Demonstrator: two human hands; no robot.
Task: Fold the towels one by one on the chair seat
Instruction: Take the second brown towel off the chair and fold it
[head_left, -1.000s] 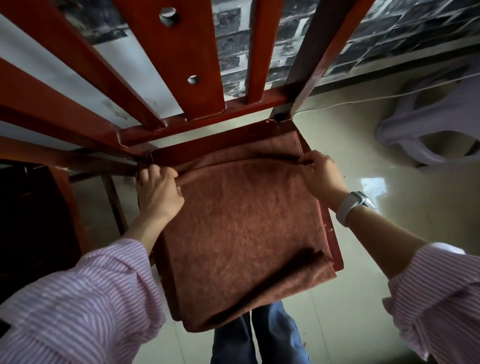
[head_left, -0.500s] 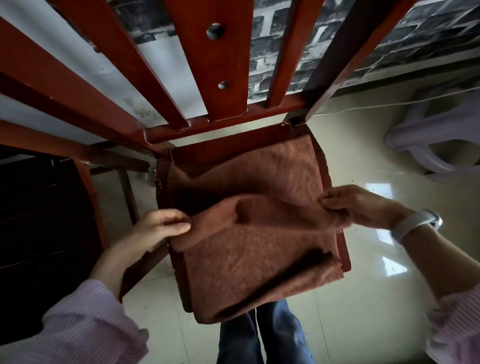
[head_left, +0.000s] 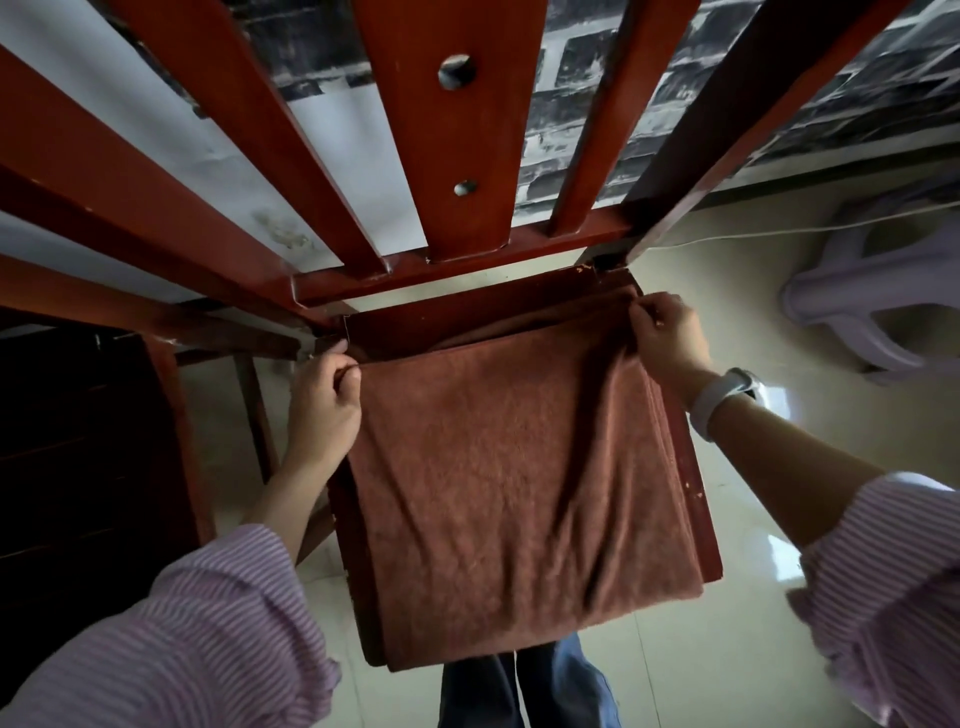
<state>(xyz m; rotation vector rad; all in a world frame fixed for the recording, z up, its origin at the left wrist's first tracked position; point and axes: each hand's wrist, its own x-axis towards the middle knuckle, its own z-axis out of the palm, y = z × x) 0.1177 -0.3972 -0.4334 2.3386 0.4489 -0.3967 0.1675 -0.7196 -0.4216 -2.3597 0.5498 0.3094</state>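
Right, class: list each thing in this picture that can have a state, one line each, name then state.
towel: folded, flat on the seat, far corners pinched.
left hand: fingers closed on the towel's far left corner.
right hand: fingers closed on the far right corner.
chair seat: mostly covered, back strip bare.
plastic stool: standing on the floor, unused.

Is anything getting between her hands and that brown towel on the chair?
Nothing visible. The left hand and right hand each already pinch a far corner of the towel, which lies on the chair seat.
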